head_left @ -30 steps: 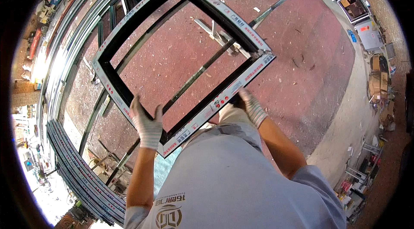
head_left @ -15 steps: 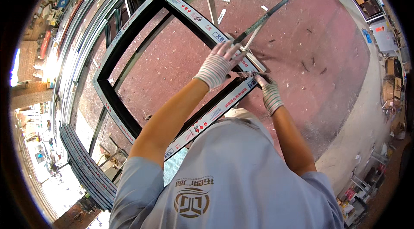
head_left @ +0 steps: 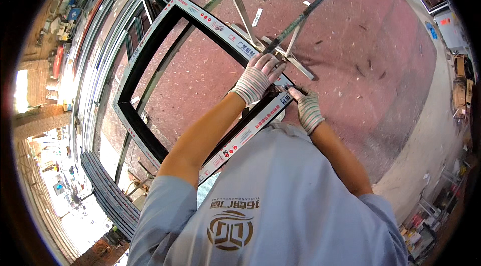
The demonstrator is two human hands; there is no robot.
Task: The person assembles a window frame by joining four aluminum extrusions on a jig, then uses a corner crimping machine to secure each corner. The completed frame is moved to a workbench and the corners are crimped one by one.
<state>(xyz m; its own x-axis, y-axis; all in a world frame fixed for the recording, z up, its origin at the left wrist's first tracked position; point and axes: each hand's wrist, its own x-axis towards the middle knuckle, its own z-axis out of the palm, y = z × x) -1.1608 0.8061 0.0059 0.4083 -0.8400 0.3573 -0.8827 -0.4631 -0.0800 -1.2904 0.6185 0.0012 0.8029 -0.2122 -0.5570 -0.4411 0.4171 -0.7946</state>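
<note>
A four-sided window frame (head_left: 239, 142) of dark metal profile, its faces covered in white printed film, lies across supports in front of me. My left hand (head_left: 256, 78), in a striped knit glove, has its fingers closed over the far bar close to the frame's right corner. At that corner my right hand (head_left: 308, 108), gloved alike, grips the outer side, its thumb on the white face. The two bars meet between my hands; the inner side of the joint is dark and partly hidden by my left hand.
A long metal support bar (head_left: 313, 10) on splayed legs runs out beyond the frame. Long profiles (head_left: 92, 65) are stacked at the left, with another bundle (head_left: 107, 193) at the lower left. Scraps litter the reddish floor (head_left: 371, 45). Boxes (head_left: 460, 78) line the right edge.
The silvery piece at the right corner shows less, and the joint looks tighter. My left hand's fingers have curled in more over the far bar. The whole view has shifted slightly.
</note>
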